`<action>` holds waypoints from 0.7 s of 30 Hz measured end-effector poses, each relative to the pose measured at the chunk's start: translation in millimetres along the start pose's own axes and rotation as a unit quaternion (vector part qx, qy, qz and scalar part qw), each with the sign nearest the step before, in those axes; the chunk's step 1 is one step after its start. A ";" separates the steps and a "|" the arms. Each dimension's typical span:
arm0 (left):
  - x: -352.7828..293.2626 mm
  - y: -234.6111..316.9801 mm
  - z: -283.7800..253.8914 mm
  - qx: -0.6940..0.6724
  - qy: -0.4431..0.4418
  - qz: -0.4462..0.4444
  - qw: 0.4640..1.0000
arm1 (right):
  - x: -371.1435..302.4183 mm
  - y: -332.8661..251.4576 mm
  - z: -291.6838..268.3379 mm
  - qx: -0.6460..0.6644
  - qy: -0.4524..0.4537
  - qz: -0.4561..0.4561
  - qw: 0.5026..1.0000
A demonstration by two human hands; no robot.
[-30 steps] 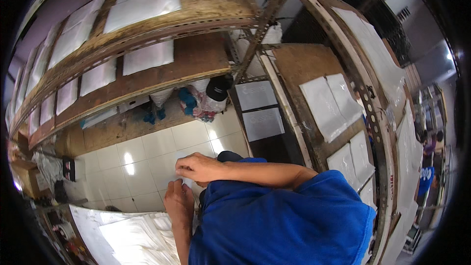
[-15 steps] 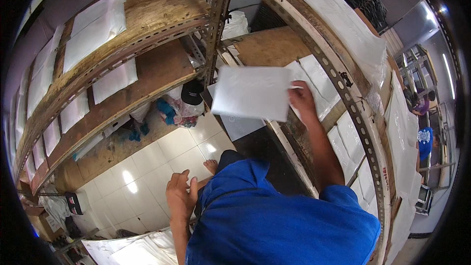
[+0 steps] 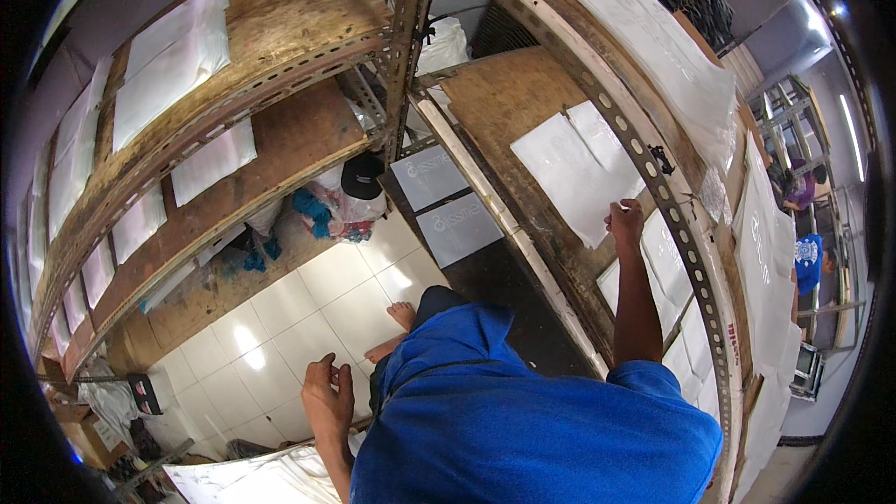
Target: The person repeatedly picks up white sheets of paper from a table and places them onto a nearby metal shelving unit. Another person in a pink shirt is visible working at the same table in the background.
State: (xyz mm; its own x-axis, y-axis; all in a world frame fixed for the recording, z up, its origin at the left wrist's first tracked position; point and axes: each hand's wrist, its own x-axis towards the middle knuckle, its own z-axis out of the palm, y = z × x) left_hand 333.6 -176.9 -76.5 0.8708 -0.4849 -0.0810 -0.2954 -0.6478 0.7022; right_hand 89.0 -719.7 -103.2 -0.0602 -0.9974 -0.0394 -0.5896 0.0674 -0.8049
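My right hand point(image 3: 625, 223) is over the middle shelf on the right, fingers curled together with a small white stick point(image 3: 624, 209) showing between them. Just beyond it lies a white printed plastic sheet point(image 3: 560, 182), flat on the wooden shelf board point(image 3: 509, 89) and overlapping another white sheet point(image 3: 605, 145). The fingers are close to the sheet's near corner; whether they touch it I cannot tell. Lower at the left, my left hand point(image 3: 329, 397) hangs over the tiled floor, fingers loosely bent and apart, with nothing in it.
More white sheets point(image 3: 653, 47) cover the upper right shelf behind a perforated metal rail point(image 3: 644, 145). Two grey printed sheets point(image 3: 459, 231) lie on a dark low surface. Wooden shelves point(image 3: 289, 0) with sheets stand left. A person in blue point(image 3: 808, 263) is far right.
The white sheet that was in the air by my right hand now lies on the right shelf. My right hand has moved right and nearer to me; my left hand has dropped slightly.
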 end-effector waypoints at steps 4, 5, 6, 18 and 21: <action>-2.7 0.5 -5.4 -0.009 0.010 -0.008 1.000 | 10.9 11.9 -2.0 -0.036 0.012 0.000 0.999; -2.9 1.0 -8.0 -0.007 0.014 -0.006 1.000 | 18.6 19.2 -4.9 -0.056 0.014 -0.002 0.998; -4.3 -0.3 -9.9 -0.004 0.017 -0.005 1.000 | 32.0 34.3 -8.7 -0.068 0.023 -0.011 0.997; -34.5 -15.4 -63.7 -0.012 0.067 -0.058 0.996 | -117.3 -119.7 125.7 0.023 -0.126 -0.379 0.916; -49.8 -11.6 -83.5 0.020 0.118 -0.061 0.991 | -225.0 -134.3 213.9 0.004 -0.426 -0.462 0.778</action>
State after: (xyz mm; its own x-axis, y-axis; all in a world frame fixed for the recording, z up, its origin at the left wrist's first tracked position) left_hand 326.5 -96.2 -21.5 0.9672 -0.2538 0.0076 -0.1936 -0.7179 0.6686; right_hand 354.1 -509.8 -112.9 0.9442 -0.2747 0.1819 -0.0595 -0.6852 -0.7259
